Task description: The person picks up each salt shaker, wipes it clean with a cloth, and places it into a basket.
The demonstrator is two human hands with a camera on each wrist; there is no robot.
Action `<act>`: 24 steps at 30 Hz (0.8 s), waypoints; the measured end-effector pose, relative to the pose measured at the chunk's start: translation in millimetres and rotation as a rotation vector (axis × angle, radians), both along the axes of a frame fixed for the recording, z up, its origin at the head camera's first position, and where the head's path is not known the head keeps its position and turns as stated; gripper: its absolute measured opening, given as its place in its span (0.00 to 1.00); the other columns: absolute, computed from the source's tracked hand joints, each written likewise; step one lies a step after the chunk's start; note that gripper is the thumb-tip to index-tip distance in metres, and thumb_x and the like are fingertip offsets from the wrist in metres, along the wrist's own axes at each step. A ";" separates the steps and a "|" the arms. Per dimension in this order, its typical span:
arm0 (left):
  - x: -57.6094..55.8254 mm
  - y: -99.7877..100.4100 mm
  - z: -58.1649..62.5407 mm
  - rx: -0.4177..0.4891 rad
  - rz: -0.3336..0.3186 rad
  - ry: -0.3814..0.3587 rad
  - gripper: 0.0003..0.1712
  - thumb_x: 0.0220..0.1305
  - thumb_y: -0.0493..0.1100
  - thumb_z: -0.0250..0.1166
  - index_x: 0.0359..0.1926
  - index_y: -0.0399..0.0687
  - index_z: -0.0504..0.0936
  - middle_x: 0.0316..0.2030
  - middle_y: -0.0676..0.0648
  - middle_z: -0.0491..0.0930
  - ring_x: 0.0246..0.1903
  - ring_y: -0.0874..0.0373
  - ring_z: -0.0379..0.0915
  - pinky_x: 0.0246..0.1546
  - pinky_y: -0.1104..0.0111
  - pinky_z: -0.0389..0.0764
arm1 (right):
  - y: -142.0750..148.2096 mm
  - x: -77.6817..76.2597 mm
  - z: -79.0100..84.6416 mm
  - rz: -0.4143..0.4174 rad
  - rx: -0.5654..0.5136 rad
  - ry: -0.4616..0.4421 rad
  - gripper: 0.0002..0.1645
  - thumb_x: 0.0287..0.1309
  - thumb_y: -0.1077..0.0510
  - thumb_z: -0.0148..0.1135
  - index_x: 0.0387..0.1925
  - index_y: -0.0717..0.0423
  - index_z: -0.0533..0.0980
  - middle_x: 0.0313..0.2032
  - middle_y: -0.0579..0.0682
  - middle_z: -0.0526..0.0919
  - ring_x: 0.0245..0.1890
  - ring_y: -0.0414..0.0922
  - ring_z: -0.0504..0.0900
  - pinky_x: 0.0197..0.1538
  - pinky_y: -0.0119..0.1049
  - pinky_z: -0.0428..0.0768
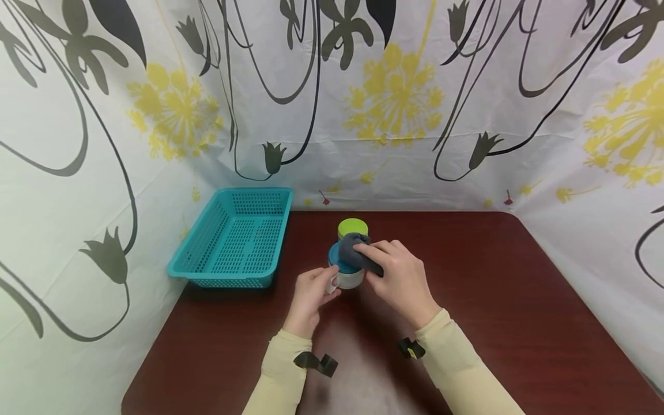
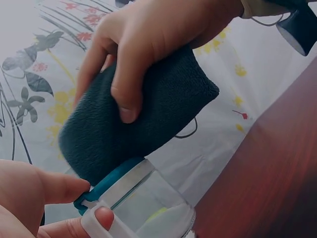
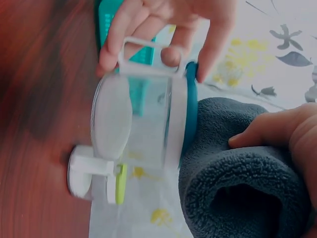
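Note:
A clear jar [image 1: 350, 280] with a blue lid [image 3: 190, 114] and a white side handle [image 3: 148, 72] stands on the table in the head view. My left hand [image 1: 311, 294] holds the jar by this handle, its thumb touching the lid's edge. A folded dark grey towel [image 1: 354, 251], seen end-on as a hollow roll in the right wrist view, lies against the top of the lid. My right hand [image 1: 402, 279] grips that towel from the right. Most of the lid is hidden under the towel.
Just behind stands a smaller clear jar with a lime-green lid [image 1: 353, 226] and a white handle. A turquoise plastic basket [image 1: 223, 282] sits at the table's left edge. Patterned sheeting [image 1: 332, 115] rises behind and beside the dark red table [image 1: 493, 288].

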State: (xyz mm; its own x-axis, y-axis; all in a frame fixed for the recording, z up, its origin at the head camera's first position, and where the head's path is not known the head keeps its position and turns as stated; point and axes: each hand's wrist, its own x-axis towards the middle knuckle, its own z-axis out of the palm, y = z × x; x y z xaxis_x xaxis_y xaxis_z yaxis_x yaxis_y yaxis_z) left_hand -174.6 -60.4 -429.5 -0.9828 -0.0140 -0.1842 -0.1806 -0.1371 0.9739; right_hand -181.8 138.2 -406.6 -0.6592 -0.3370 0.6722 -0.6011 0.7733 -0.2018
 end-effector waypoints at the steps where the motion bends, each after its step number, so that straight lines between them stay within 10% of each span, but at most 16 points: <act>1: -0.1 0.0 -0.4 0.004 0.005 0.002 0.20 0.69 0.44 0.64 0.34 0.25 0.79 0.34 0.32 0.77 0.46 0.35 0.74 0.54 0.46 0.78 | -2.3 1.3 0.0 0.010 0.003 0.001 0.32 0.49 0.63 0.71 0.58 0.40 0.82 0.43 0.42 0.83 0.41 0.42 0.76 0.30 0.40 0.81; 6: -12.2 -0.2 -20.5 0.035 0.025 0.008 0.18 0.65 0.45 0.67 0.30 0.32 0.80 0.29 0.39 0.77 0.43 0.41 0.76 0.51 0.48 0.80 | -8.0 2.3 -0.7 0.028 0.033 0.011 0.33 0.46 0.64 0.72 0.57 0.39 0.82 0.42 0.42 0.82 0.40 0.43 0.75 0.29 0.40 0.81; 24: -5.0 1.5 -31.5 0.029 0.001 0.022 0.22 0.64 0.49 0.70 0.31 0.30 0.82 0.32 0.38 0.80 0.40 0.44 0.78 0.46 0.51 0.83 | 13.5 -11.8 -5.3 -0.120 0.066 0.001 0.30 0.48 0.61 0.75 0.55 0.40 0.83 0.41 0.45 0.80 0.39 0.46 0.76 0.28 0.45 0.82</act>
State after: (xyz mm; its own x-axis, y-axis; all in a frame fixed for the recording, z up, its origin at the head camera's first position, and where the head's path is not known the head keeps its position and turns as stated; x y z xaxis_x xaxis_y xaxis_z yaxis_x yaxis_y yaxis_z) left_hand -179.6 -58.9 -461.0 -0.9866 -0.0103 -0.1630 -0.1591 -0.1653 0.9733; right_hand -193.6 151.7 -411.9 -0.6970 -0.2989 0.6518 -0.5032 0.8515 -0.1476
